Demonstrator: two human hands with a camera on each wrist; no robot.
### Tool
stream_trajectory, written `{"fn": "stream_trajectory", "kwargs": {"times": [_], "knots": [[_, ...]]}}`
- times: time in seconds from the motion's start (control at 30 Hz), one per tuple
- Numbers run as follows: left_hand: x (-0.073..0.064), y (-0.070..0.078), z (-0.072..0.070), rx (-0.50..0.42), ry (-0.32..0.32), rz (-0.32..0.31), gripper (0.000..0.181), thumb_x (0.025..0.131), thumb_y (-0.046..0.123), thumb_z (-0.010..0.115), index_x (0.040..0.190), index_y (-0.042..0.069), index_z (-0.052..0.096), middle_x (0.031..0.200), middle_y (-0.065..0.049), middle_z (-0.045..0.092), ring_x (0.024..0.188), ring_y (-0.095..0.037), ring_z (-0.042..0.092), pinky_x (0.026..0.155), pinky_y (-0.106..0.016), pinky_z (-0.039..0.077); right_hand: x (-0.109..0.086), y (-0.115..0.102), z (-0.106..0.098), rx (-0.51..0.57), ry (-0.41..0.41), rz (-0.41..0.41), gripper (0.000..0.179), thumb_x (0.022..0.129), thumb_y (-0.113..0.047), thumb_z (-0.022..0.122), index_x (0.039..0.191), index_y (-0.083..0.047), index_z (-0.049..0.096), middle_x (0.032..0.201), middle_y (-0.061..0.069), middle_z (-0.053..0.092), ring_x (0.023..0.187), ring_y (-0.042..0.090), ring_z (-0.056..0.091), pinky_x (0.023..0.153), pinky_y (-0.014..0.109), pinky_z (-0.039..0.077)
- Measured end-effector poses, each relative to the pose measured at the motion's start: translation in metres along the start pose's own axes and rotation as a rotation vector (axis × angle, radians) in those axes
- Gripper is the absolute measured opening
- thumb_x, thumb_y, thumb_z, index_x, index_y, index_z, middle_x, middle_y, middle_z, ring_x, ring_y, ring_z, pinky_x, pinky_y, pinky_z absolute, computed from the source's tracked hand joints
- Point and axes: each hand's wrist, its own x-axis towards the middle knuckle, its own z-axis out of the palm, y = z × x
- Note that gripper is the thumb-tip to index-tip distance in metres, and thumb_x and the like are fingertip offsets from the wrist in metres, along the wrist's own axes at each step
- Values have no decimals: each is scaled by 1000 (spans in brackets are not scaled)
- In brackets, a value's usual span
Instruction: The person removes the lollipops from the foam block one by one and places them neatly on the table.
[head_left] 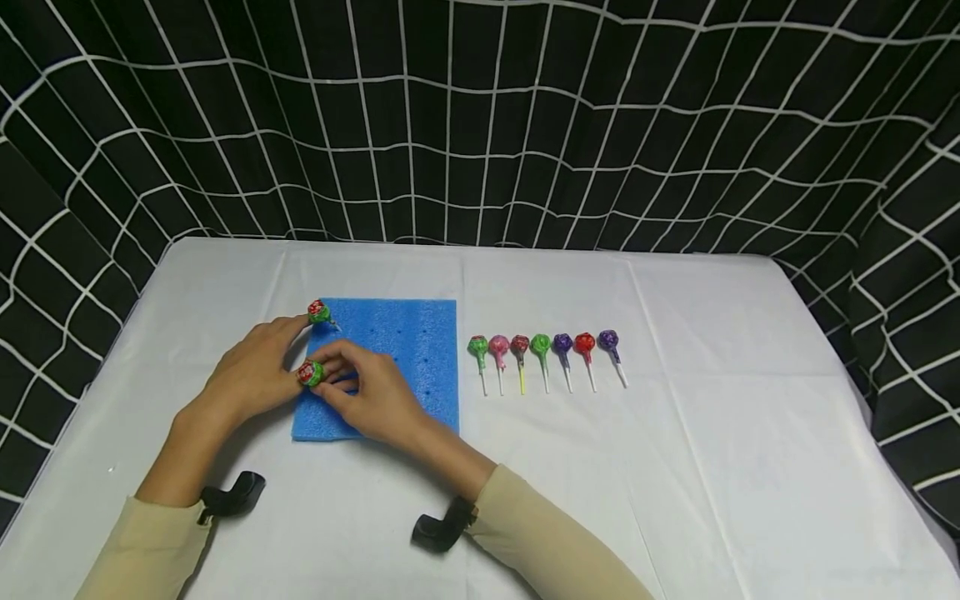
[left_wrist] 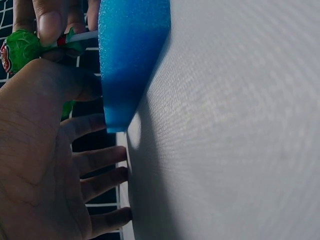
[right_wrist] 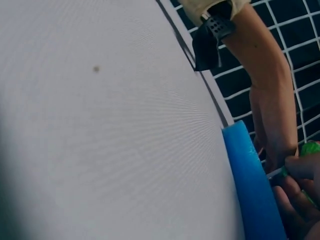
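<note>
My right hand (head_left: 382, 398) pinches a lollipop (head_left: 308, 373) with a green and red wrapper between thumb and fingers, over the left side of a blue foam block (head_left: 408, 333). In the left wrist view, the white stick of this lollipop (left_wrist: 21, 50) points at the foam's top face, its tip right at the surface. My left hand (head_left: 255, 371) lies along the block's left edge, fingers extended, thumb beside the held lollipop. Another green and red lollipop (head_left: 318, 312) stands at the foam's far left corner, close to the left fingertips.
Small dark holes dot the foam. To its right, several lollipops (head_left: 541, 345) in green, pink, red and purple lie in a row on the white-covered table (head_left: 712, 467), sticks toward me. A black curtain with a white grid (head_left: 480, 125) surrounds the table's back and sides.
</note>
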Motion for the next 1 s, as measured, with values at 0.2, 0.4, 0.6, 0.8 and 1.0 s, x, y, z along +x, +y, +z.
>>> {"fn": "stream_trajectory", "kwargs": {"times": [0.2, 0.4, 0.6, 0.8, 1.0], "knots": [[1, 1, 1, -2, -3, 4, 77, 92, 28, 69, 160, 6, 42, 161, -24, 49, 150, -49, 43, 116, -72, 40, -1, 2, 1, 7, 17, -27, 29, 97, 0, 74, 125, -3, 67, 109, 14, 78, 102, 19, 77, 87, 13, 60], [0, 0, 2, 1, -14, -11, 78, 93, 31, 69, 161, 4, 41, 162, -25, 47, 151, -50, 41, 117, -72, 39, -2, 1, 3, 18, 13, -57, 28, 97, 0, 73, 125, -2, 67, 111, 15, 78, 102, 22, 77, 85, 13, 60], [0, 1, 3, -5, -22, -19, 75, 92, 25, 65, 160, 4, 41, 163, -24, 46, 152, -49, 39, 118, -72, 38, -4, -1, 3, 60, 47, -38, 29, 97, 4, 70, 125, 0, 67, 111, 18, 77, 102, 22, 76, 87, 16, 61], [2, 3, 3, 2, -29, -26, 73, 92, 22, 63, 160, 4, 42, 163, -25, 46, 152, -49, 39, 118, -73, 38, -5, -4, 1, 94, 116, -49, 31, 96, 4, 71, 127, 1, 66, 111, 20, 75, 101, 27, 76, 85, 17, 62], [-1, 4, 4, 20, -13, -20, 70, 100, 32, 61, 160, 2, 41, 162, -27, 46, 151, -51, 40, 116, -74, 39, -5, -7, -4, 103, 165, -35, 34, 96, 2, 72, 129, 1, 65, 110, 20, 76, 101, 29, 76, 82, 18, 63]]}}
